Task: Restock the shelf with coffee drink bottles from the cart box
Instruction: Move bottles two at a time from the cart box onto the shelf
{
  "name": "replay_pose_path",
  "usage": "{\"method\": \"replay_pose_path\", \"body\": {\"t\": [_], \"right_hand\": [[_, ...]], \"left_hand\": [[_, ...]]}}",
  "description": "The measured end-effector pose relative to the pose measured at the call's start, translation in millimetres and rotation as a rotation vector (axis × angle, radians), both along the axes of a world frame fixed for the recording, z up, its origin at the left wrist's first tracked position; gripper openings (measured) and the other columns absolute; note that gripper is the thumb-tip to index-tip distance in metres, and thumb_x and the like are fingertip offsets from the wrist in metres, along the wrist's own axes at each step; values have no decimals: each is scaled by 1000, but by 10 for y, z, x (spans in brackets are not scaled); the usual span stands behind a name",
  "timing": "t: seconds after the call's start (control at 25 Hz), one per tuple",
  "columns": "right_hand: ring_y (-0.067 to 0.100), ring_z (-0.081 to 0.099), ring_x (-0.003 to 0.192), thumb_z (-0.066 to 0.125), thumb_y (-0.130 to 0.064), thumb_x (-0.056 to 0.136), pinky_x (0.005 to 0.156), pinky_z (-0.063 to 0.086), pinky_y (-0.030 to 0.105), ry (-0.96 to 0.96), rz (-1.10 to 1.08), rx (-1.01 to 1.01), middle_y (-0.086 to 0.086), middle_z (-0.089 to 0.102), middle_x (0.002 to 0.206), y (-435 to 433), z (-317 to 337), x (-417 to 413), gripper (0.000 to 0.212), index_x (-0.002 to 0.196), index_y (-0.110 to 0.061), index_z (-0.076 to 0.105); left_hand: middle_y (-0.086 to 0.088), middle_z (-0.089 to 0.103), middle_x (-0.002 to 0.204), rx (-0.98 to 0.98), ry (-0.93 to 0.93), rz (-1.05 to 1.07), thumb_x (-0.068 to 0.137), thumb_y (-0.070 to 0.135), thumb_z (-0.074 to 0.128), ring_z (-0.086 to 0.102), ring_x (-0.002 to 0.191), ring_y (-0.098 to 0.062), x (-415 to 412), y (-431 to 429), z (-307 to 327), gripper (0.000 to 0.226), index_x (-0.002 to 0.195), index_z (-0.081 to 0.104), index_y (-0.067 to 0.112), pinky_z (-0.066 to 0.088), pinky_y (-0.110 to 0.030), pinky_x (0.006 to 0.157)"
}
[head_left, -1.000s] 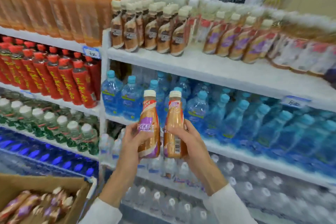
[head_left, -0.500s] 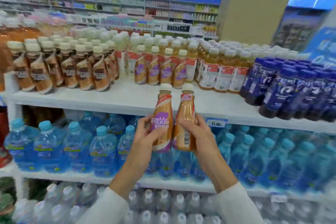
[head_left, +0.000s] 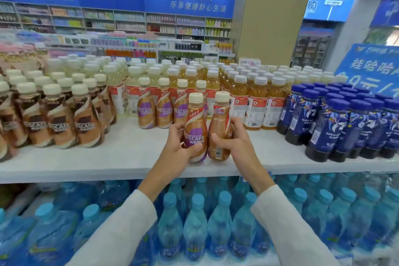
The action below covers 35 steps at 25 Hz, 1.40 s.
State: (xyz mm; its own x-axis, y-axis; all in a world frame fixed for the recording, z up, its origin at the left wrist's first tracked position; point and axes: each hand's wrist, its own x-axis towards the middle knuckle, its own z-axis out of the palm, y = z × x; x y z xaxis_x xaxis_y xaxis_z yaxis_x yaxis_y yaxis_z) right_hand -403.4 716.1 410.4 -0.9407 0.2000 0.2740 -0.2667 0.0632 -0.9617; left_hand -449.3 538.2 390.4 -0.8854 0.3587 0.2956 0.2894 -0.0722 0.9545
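Note:
My left hand [head_left: 178,147] grips a purple-label coffee drink bottle [head_left: 195,129] with a cream cap. My right hand [head_left: 236,143] grips a second coffee bottle [head_left: 219,127], its barcode side facing me. Both bottles stand upright, side by side, touching, low over the front part of the white top shelf [head_left: 121,157]. Just behind them is a short row of matching purple-label coffee bottles [head_left: 164,108]. The cart box is out of view.
Brown-label coffee bottles [head_left: 58,119] fill the shelf's left. Yellow tea bottles [head_left: 257,101] stand behind and to the right, dark blue bottles [head_left: 345,125] at the far right. Blue-capped water bottles [head_left: 194,222] pack the shelf below.
Both hands have carried the two bottles up and forward, from in front of the water shelf to over the top shelf. My view has lifted; the cart box has left the frame.

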Motion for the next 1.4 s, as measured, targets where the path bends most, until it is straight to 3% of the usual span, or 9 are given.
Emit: {"method": "replay_pose_path", "body": {"t": [0.16, 0.28, 0.44, 0.56, 0.76, 0.92, 1.04, 1.16, 1.4], "right_hand": [[7, 67, 114, 74, -1, 87, 85, 59, 24, -10, 49, -13, -12, 71, 122, 33, -190, -131, 64, 139, -29, 49], [14, 62, 124, 77, -6, 86, 96, 57, 33, 0, 98, -4, -4, 64, 136, 108, -204, -114, 72, 145, -30, 44], [-2, 55, 122, 91, -44, 67, 92, 52, 17, -47, -82, 194, -24, 54, 133, 27, -298, 100, 89, 140, -46, 39], [-1, 55, 117, 86, -62, 63, 91, 51, 20, -27, -289, 320, -20, 51, 129, -131, -339, 134, 88, 136, -44, 40], [3, 57, 110, 92, -44, 68, 93, 52, 27, -48, -339, 402, -13, 55, 123, -80, -285, 13, 79, 131, -37, 45], [-2, 63, 112, 75, -5, 86, 102, 53, 33, -162, 44, 298, -15, 61, 130, 199, -147, -47, 70, 133, -46, 42], [-6, 61, 115, 82, -21, 79, 102, 51, 28, -146, 141, 292, -18, 62, 130, 278, -142, -43, 69, 135, -42, 46], [0, 62, 109, 93, -48, 63, 87, 54, 21, -61, -110, 374, -18, 60, 123, 157, -245, -31, 84, 135, -39, 49], [2, 62, 113, 89, -23, 78, 92, 56, 23, -70, -42, 315, -15, 66, 123, 204, -274, -71, 67, 135, -31, 55]], "left_hand": [[3, 57, 138, -38, 18, 11, 90, 7, 75, 59, 125, -10, -107, -27, -135, 58, 124, 41, 40, 54, -30, 101], [10, 59, 136, -53, 42, 50, 88, 16, 79, 60, 122, -3, -47, -29, -170, 61, 122, 41, 48, 53, -25, 100], [26, 57, 131, -94, 26, 135, 77, 33, 89, 58, 119, 6, 68, -80, -209, 71, 130, 44, 50, 52, -11, 91], [25, 63, 125, -116, 43, 207, 74, 35, 91, 62, 114, 3, 95, -101, -188, 70, 131, 51, 41, 55, -13, 88], [16, 64, 127, -145, 52, 274, 75, 30, 90, 64, 115, -7, 131, -89, -159, 67, 132, 56, 34, 58, -26, 94], [13, 63, 130, -139, 40, 302, 76, 29, 89, 63, 116, -9, 132, -83, -154, 66, 132, 55, 34, 57, -23, 92], [12, 63, 129, -134, 38, 301, 75, 29, 89, 63, 116, -10, 129, -78, -151, 65, 130, 55, 35, 57, -24, 93], [11, 64, 128, -123, 47, 303, 75, 29, 89, 64, 116, -11, 130, -77, -155, 66, 131, 55, 34, 57, -28, 95], [9, 64, 131, -125, 49, 292, 75, 30, 89, 64, 118, -14, 109, -84, -164, 67, 132, 55, 33, 57, -30, 98]]}}
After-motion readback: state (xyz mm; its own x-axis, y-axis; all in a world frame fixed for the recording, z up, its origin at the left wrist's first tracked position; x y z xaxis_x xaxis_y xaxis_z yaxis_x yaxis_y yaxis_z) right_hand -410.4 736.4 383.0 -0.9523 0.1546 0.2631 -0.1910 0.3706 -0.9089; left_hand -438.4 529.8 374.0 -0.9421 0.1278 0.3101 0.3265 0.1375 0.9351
